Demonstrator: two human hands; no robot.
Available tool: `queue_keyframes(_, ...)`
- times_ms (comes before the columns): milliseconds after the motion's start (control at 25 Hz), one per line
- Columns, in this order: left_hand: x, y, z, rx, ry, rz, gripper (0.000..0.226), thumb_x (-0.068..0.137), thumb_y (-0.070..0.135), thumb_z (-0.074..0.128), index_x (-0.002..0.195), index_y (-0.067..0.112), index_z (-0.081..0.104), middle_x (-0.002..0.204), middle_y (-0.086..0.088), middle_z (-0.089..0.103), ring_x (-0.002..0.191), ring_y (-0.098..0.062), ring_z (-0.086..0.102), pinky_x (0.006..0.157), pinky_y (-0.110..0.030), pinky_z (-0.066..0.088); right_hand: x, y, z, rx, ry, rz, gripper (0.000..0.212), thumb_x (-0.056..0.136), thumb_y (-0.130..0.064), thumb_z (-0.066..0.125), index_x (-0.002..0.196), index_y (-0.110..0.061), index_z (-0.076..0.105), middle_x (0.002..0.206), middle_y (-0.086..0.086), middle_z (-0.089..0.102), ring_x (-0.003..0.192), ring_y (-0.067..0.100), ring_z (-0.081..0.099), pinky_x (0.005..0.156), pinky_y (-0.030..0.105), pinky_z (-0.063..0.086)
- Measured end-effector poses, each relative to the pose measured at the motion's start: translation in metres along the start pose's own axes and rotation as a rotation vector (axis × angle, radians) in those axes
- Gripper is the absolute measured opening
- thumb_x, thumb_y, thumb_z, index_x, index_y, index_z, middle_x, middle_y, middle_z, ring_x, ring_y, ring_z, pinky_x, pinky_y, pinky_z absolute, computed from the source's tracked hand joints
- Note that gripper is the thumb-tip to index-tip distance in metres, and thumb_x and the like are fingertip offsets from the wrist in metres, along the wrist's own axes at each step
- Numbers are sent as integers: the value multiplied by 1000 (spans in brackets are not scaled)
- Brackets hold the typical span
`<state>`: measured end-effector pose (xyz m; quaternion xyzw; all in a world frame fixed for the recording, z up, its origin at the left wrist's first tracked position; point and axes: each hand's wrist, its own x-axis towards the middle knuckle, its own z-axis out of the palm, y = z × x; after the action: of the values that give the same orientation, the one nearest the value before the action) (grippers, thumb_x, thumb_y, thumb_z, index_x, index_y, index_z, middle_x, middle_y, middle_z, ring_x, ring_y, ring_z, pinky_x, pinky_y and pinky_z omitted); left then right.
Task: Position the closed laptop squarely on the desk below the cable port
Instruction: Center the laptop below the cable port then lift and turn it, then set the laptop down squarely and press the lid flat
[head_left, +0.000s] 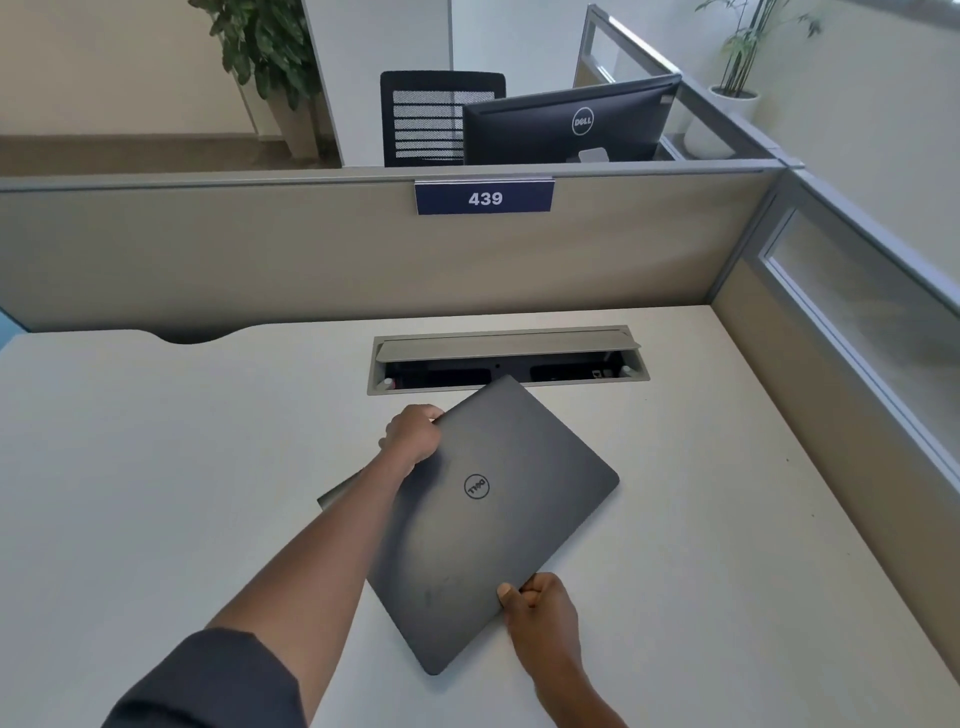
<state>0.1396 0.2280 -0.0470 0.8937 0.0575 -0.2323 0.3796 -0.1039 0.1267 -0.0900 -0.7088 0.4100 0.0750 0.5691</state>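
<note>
The closed dark grey laptop (498, 525), with a round logo on its lid, is turned diagonally over the white desk (156, 467). Its far corner overlaps the front edge of the cable port (506, 358), a grey-framed slot with its flap up. My left hand (413, 434) grips the laptop's upper left edge. My right hand (540, 605) pinches its lower right edge, thumb on the lid. The laptop's left side looks raised off the desk, with a shadow beneath it.
A beige partition (311, 249) with a blue "439" sign (484, 197) stands behind the desk, and another partition (831, 364) closes off the right side. A black monitor (571, 122) and a mesh chair (431, 119) are beyond it.
</note>
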Motion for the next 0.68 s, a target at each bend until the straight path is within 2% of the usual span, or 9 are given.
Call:
queue_keyframes(80,8,8,5,105,20,38,44,87,5,46,116,29,69,124,-5,66,117,-33,57,103,-46,46,-1,-1,7,11,-26,20,13,92,-20,64,88,-10,57,74,9,72,63,15,62,61,29,52)
queue_keyframes(200,21,15,13,209,7,92,49,85,0,42,114,26,71,123,-6,68,114,-34,58,102,-45,48,0,-5,13,28,-28,65,8,90,-15,60,87,-8,60,68,3,74,49,5,60,47,15,46)
queue_keyframes(320,29,18,20,234,6,128,54,84,-2,39,117,26,71,121,-7,69,114,-35,58,101,-44,49,5,-11,18,30,-23,118,11,87,-12,56,87,-4,63,70,4,75,49,8,59,42,11,44)
queue_keyframes(520,42,27,34,327,23,219,57,83,-3,39,119,31,69,125,-3,68,118,-34,57,100,-40,45,5,-20,24,57,-27,141,11,84,-12,56,80,-3,62,66,6,73,50,11,58,48,21,48)
queue_keyframes(680,53,31,46,403,44,299,60,82,-4,40,120,33,69,121,-6,67,118,-35,54,97,-40,42,9,-30,27,117,-101,174,17,82,-1,51,68,-10,50,66,9,57,50,20,50,50,29,41)
